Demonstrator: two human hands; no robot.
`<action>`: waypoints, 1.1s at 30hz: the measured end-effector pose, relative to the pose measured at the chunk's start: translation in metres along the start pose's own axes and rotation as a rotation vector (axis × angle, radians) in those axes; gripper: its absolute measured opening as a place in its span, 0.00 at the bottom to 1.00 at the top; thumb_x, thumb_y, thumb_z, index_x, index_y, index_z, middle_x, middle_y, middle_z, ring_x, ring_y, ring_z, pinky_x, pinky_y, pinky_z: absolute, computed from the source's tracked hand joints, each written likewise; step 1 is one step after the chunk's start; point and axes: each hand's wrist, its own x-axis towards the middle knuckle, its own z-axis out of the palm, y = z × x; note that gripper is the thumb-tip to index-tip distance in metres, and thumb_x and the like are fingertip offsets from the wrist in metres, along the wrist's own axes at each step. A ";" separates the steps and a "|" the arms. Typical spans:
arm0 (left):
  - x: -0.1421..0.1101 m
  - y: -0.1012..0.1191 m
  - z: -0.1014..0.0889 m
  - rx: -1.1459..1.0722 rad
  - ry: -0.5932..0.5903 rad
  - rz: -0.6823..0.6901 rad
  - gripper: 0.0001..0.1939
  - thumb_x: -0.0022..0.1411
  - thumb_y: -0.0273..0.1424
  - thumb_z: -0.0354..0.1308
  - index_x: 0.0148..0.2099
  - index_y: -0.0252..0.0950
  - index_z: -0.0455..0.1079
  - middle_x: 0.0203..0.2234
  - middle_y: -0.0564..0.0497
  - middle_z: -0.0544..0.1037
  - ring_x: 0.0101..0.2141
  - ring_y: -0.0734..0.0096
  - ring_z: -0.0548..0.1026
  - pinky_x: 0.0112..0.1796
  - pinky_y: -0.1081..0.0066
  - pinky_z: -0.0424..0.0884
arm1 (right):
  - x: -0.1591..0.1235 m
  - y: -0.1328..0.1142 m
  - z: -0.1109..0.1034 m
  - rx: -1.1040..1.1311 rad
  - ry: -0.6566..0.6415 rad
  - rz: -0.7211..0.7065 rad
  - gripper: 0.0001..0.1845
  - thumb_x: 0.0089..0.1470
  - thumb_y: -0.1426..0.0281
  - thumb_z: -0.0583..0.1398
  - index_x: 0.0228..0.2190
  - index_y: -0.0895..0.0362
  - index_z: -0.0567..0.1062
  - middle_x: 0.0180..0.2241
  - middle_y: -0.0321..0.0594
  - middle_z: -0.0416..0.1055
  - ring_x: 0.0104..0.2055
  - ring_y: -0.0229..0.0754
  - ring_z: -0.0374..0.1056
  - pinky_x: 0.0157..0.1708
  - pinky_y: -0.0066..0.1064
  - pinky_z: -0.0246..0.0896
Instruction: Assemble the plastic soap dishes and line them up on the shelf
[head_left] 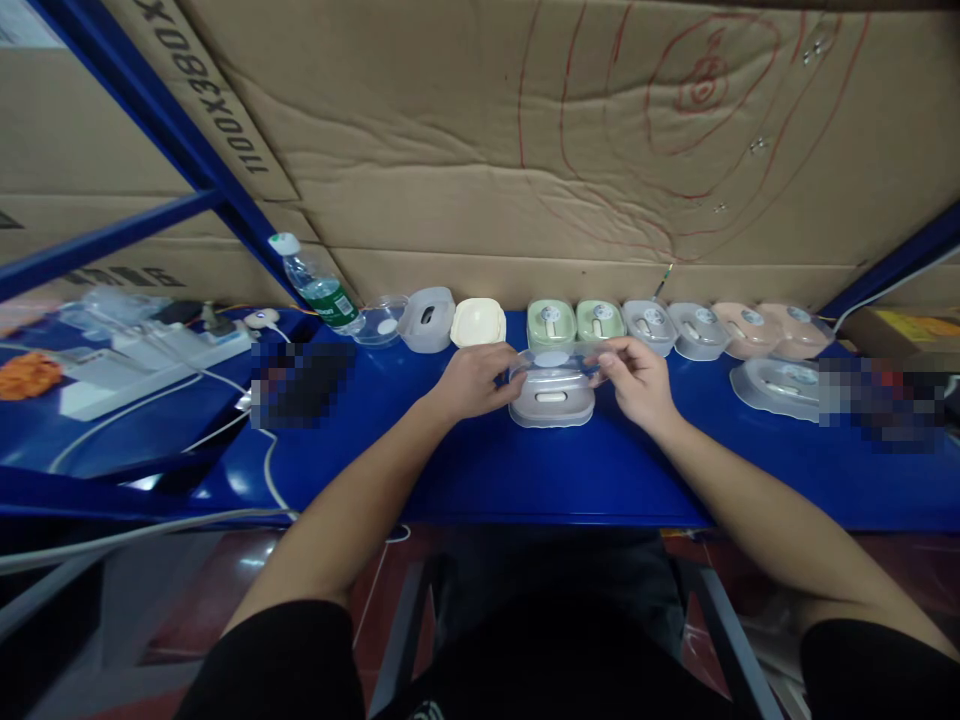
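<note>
A clear plastic lid [559, 366] with a round whitish sticker is held between my two hands, tilted over a grey lidded container [552, 410]. My left hand [476, 382] grips the lid's left edge with bent fingers. On the opposite edge, my right hand [637, 382] pinches the lid between thumb and fingers. The grey container has a pale oval piece on top and sits on the blue table. I cannot tell whether the lid touches it.
Along the cardboard backing stand green containers [551, 322], grey containers [699, 330] and peach containers [742, 328]. A cream container [478, 322], an open grey one [428, 320], a clear round piece [382, 322] and a water bottle [321, 290] stand left. Another container [776, 386] lies right; cables [274, 470] cross left.
</note>
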 end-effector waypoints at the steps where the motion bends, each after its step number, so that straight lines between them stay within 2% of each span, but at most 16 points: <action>1: -0.001 -0.001 0.001 0.021 0.010 -0.032 0.19 0.77 0.42 0.50 0.53 0.38 0.78 0.40 0.44 0.85 0.39 0.64 0.83 0.42 0.63 0.80 | 0.001 0.001 0.001 0.076 0.005 0.059 0.28 0.60 0.39 0.63 0.43 0.50 0.78 0.39 0.43 0.84 0.33 0.48 0.80 0.39 0.47 0.80; 3: -0.002 -0.002 0.001 0.028 0.041 -0.110 0.19 0.76 0.41 0.52 0.57 0.38 0.76 0.34 0.48 0.83 0.31 0.67 0.80 0.36 0.65 0.79 | 0.003 0.004 0.005 0.189 0.000 0.154 0.28 0.58 0.39 0.65 0.43 0.50 0.76 0.36 0.41 0.84 0.26 0.44 0.77 0.31 0.43 0.78; 4: -0.002 -0.003 0.000 0.026 0.057 -0.138 0.21 0.75 0.43 0.55 0.62 0.38 0.74 0.37 0.47 0.84 0.30 0.68 0.79 0.36 0.66 0.79 | 0.004 0.005 0.006 0.222 -0.006 0.188 0.29 0.57 0.39 0.67 0.43 0.49 0.75 0.36 0.40 0.84 0.24 0.43 0.75 0.29 0.41 0.77; 6: -0.001 -0.003 -0.005 0.038 0.060 -0.129 0.30 0.71 0.49 0.62 0.68 0.41 0.68 0.51 0.42 0.83 0.38 0.65 0.82 0.39 0.65 0.80 | 0.006 0.009 0.009 0.265 -0.007 0.247 0.28 0.55 0.40 0.68 0.42 0.49 0.74 0.33 0.39 0.83 0.21 0.42 0.73 0.24 0.39 0.74; 8: 0.001 -0.001 -0.011 0.077 0.018 -0.040 0.31 0.68 0.54 0.65 0.65 0.44 0.71 0.62 0.39 0.77 0.49 0.58 0.81 0.46 0.62 0.80 | 0.008 0.012 0.009 0.289 0.015 0.292 0.27 0.55 0.40 0.68 0.39 0.49 0.74 0.29 0.37 0.81 0.19 0.41 0.71 0.20 0.37 0.71; 9: 0.002 0.000 -0.014 0.095 -0.011 0.010 0.29 0.67 0.55 0.66 0.62 0.45 0.73 0.65 0.39 0.75 0.53 0.55 0.80 0.49 0.60 0.80 | 0.009 0.013 0.008 0.292 0.030 0.305 0.27 0.56 0.40 0.67 0.39 0.49 0.73 0.28 0.36 0.80 0.18 0.41 0.70 0.19 0.36 0.70; 12: 0.004 0.003 -0.018 0.132 -0.075 0.085 0.23 0.69 0.55 0.64 0.55 0.45 0.77 0.64 0.40 0.75 0.56 0.53 0.79 0.52 0.57 0.78 | 0.011 0.016 0.005 0.300 0.049 0.318 0.27 0.57 0.39 0.66 0.39 0.49 0.73 0.27 0.35 0.80 0.17 0.40 0.69 0.18 0.35 0.68; 14: 0.003 -0.001 -0.020 0.157 -0.082 0.036 0.21 0.68 0.53 0.66 0.51 0.44 0.78 0.63 0.41 0.76 0.56 0.52 0.78 0.52 0.57 0.78 | 0.012 0.016 0.003 0.323 0.039 0.306 0.29 0.57 0.38 0.65 0.41 0.49 0.74 0.29 0.36 0.81 0.18 0.39 0.70 0.19 0.35 0.69; 16: 0.000 -0.011 -0.025 0.196 -0.011 -0.104 0.20 0.65 0.52 0.69 0.48 0.44 0.77 0.61 0.43 0.76 0.56 0.52 0.78 0.52 0.58 0.77 | 0.012 0.014 0.002 0.332 0.031 0.274 0.30 0.57 0.38 0.66 0.43 0.50 0.76 0.31 0.36 0.82 0.19 0.38 0.71 0.21 0.34 0.69; 17: -0.002 -0.018 -0.029 0.220 0.065 -0.205 0.20 0.64 0.51 0.71 0.48 0.43 0.77 0.61 0.43 0.76 0.56 0.52 0.77 0.52 0.58 0.77 | 0.011 0.013 0.002 0.322 0.030 0.255 0.30 0.56 0.38 0.66 0.43 0.50 0.76 0.32 0.36 0.82 0.19 0.37 0.71 0.21 0.33 0.69; 21: -0.013 -0.053 -0.056 0.324 0.510 -0.665 0.15 0.68 0.43 0.67 0.50 0.40 0.76 0.57 0.42 0.76 0.53 0.54 0.77 0.51 0.58 0.76 | 0.009 0.012 0.002 0.248 -0.010 0.219 0.30 0.54 0.40 0.70 0.41 0.52 0.78 0.30 0.37 0.81 0.21 0.37 0.71 0.22 0.32 0.69; 22: -0.016 -0.061 -0.063 0.339 0.573 -0.755 0.14 0.69 0.42 0.66 0.50 0.39 0.75 0.55 0.42 0.76 0.53 0.54 0.77 0.53 0.58 0.76 | 0.008 0.012 0.002 0.238 -0.026 0.219 0.30 0.53 0.40 0.69 0.40 0.53 0.79 0.29 0.37 0.81 0.21 0.38 0.71 0.23 0.33 0.70; 24: -0.022 -0.075 -0.074 0.367 0.617 -0.913 0.13 0.69 0.42 0.66 0.48 0.39 0.75 0.51 0.42 0.77 0.53 0.53 0.76 0.57 0.55 0.73 | 0.008 0.014 0.002 0.222 -0.051 0.217 0.30 0.53 0.39 0.68 0.38 0.53 0.79 0.28 0.37 0.80 0.23 0.40 0.72 0.25 0.34 0.71; 28: -0.032 -0.090 -0.081 0.377 0.561 -1.147 0.17 0.64 0.46 0.70 0.44 0.39 0.74 0.50 0.42 0.76 0.55 0.48 0.75 0.60 0.52 0.71 | 0.008 0.019 0.003 0.167 -0.080 0.194 0.29 0.55 0.40 0.68 0.36 0.53 0.80 0.26 0.37 0.79 0.23 0.41 0.73 0.27 0.36 0.71; 33: -0.035 -0.090 -0.078 0.344 0.518 -1.221 0.19 0.62 0.46 0.71 0.44 0.39 0.73 0.55 0.39 0.73 0.56 0.46 0.76 0.60 0.48 0.72 | 0.006 0.025 0.003 0.095 -0.120 0.149 0.24 0.58 0.45 0.67 0.36 0.53 0.82 0.26 0.37 0.79 0.25 0.42 0.73 0.28 0.36 0.70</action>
